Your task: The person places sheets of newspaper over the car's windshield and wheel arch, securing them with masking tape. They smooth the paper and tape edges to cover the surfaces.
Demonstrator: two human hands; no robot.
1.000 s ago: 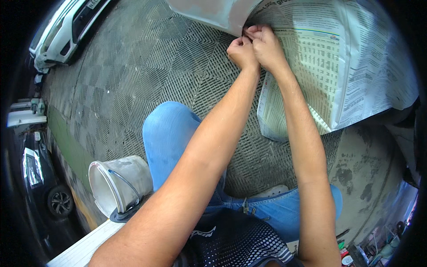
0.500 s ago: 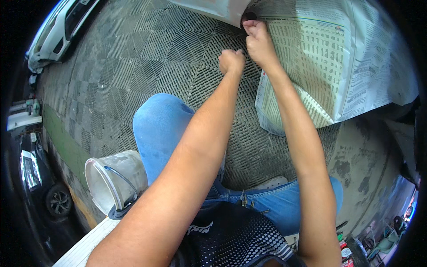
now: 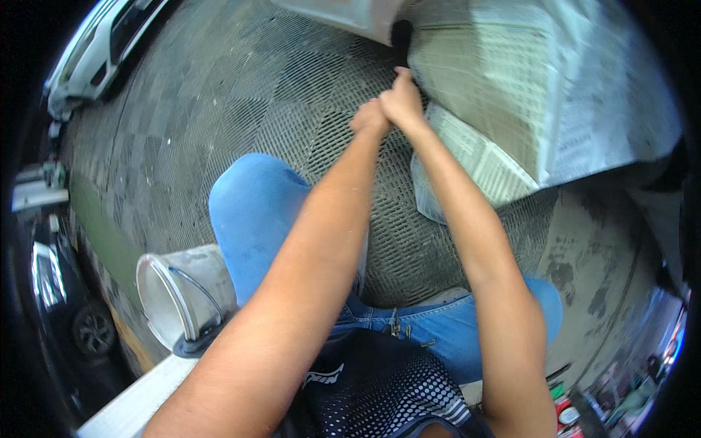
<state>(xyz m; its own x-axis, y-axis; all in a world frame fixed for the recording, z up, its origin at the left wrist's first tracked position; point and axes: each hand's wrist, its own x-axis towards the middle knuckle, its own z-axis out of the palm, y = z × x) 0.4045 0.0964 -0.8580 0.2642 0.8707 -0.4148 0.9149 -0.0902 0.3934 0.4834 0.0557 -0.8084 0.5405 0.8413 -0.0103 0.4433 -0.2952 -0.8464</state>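
Observation:
My left hand point(image 3: 370, 117) is closed, its fingers curled away from me, and what it holds, if anything, is hidden. Close against it, my right hand point(image 3: 401, 99) is closed too, thumb and finger toward the far side; I cannot make out anything in it. Just beyond the right hand is a dark gap beside the edge of a pale car panel point(image 3: 350, 16). Sheets of newspaper point(image 3: 482, 87) cover the part to the right of that gap, their lower edge hanging near my right forearm.
A stained white bucket point(image 3: 193, 270) stands by my left knee. Dark grated floor tiles point(image 3: 219, 95) spread ahead. A white car point(image 3: 95, 58) is at the far left, and a black car point(image 3: 58, 292) nearer on the left. Assorted items point(image 3: 577, 409) lie at the lower right.
My right hand has come down from the newspaper's edge toward me and now meets the left hand. The left hand has shifted slightly nearer and left.

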